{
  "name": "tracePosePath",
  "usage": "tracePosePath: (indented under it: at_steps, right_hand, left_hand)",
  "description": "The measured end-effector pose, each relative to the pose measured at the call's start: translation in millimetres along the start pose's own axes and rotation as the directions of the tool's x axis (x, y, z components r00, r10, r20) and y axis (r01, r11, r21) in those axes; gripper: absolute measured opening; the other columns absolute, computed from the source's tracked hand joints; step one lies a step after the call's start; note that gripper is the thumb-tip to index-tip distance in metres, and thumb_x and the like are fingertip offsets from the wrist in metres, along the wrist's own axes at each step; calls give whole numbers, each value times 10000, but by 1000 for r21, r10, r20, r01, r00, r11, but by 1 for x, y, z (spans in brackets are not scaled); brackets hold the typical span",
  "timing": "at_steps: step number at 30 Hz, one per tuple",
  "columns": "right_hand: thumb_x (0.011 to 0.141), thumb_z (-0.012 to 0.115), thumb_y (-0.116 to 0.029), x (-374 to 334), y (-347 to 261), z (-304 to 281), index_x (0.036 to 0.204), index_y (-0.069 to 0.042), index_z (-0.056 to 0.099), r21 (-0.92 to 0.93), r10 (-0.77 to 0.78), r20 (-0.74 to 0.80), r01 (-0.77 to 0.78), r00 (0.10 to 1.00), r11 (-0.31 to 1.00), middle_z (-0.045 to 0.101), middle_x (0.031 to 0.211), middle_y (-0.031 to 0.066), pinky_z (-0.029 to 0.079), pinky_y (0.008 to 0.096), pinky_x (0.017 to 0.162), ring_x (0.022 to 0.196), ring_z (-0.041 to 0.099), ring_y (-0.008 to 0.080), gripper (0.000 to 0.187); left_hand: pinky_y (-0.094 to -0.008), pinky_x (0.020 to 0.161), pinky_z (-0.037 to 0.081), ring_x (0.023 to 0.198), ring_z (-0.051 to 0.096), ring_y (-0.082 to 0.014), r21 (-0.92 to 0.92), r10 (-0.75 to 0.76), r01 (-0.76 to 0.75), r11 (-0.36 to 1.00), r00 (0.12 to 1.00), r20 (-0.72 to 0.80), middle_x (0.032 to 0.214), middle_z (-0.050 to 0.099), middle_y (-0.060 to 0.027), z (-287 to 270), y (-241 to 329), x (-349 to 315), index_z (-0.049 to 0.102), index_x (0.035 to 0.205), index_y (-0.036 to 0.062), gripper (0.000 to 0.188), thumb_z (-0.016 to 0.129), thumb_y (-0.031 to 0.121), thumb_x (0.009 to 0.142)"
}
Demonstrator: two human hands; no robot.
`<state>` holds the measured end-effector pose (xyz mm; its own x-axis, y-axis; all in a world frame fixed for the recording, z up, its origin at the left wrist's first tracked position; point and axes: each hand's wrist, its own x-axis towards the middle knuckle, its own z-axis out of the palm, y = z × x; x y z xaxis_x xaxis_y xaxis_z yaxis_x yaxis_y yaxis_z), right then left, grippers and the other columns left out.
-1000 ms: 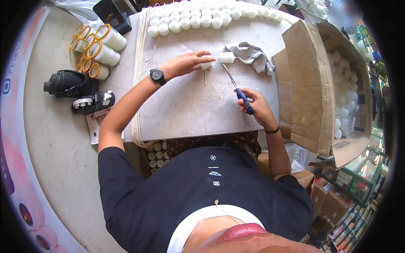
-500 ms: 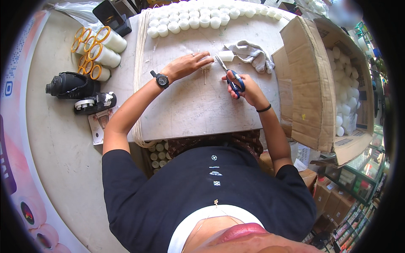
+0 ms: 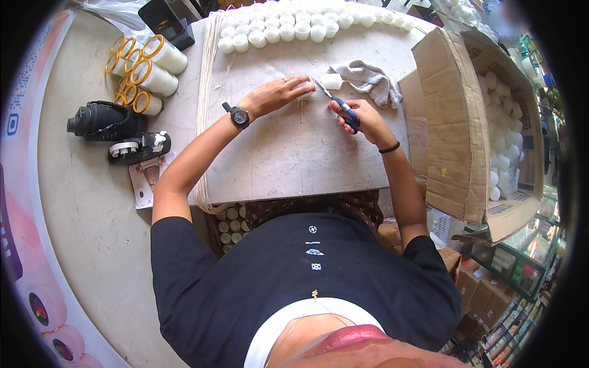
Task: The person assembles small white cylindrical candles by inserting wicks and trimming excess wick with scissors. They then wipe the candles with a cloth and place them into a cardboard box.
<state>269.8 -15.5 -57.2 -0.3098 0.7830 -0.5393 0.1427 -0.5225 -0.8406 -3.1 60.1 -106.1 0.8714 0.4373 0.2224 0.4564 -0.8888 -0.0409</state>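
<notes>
My left hand [image 3: 277, 97] reaches over the table with its fingers bent over a small white candle [image 3: 303, 97], which is mostly hidden. A thin pale wick [image 3: 301, 111] trails from it toward me. To its right, my right hand [image 3: 366, 120] grips blue-handled scissors [image 3: 347, 113]. Their blades point up and left, with the tips beside my left fingertips. Just beyond the blades, another white candle [image 3: 331, 81] lies on its side, next to a crumpled grey-white cloth [image 3: 372, 83].
Rows of white candles [image 3: 270, 34] line the far edge. A bundle of pale string [image 3: 206, 92] runs down the table's left side. Orange-rimmed cylinders [image 3: 161, 83], a black bottle [image 3: 110, 122] and a tape dispenser [image 3: 141, 149] stand left. An open carton [image 3: 454, 129] of white candles is at right.
The scissors' handles have come closer together, and the blades look more closed. Both hands and the surroundings appear shifted only slightly to the right.
</notes>
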Motion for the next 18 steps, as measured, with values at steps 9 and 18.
tracePosePath:
  at_steps: [9,18]
  right_hand:
    - [907,754,-316,0,-4,-4,991,-24,738,36,-51,26,50,998,998,559,606,-69,357,177,414,467,487,13,305]
    - [883,770,-389,1,1,-3,971,-1,724,22,-26,36,25,999,999,571,592,-10,388,213,397,442,508,54,401]
  left_hand:
    - [-297,933,589,1173,618,-212,22,-20,20,1000,1000,4,1430,483,-49,1,2,-1,398,1447,225,553,542,46,944]
    - [-301,921,592,1154,622,-228,11,22,-22,1000,998,-54,1418,488,-77,2,0,0,409,1439,194,596,550,-19,901]
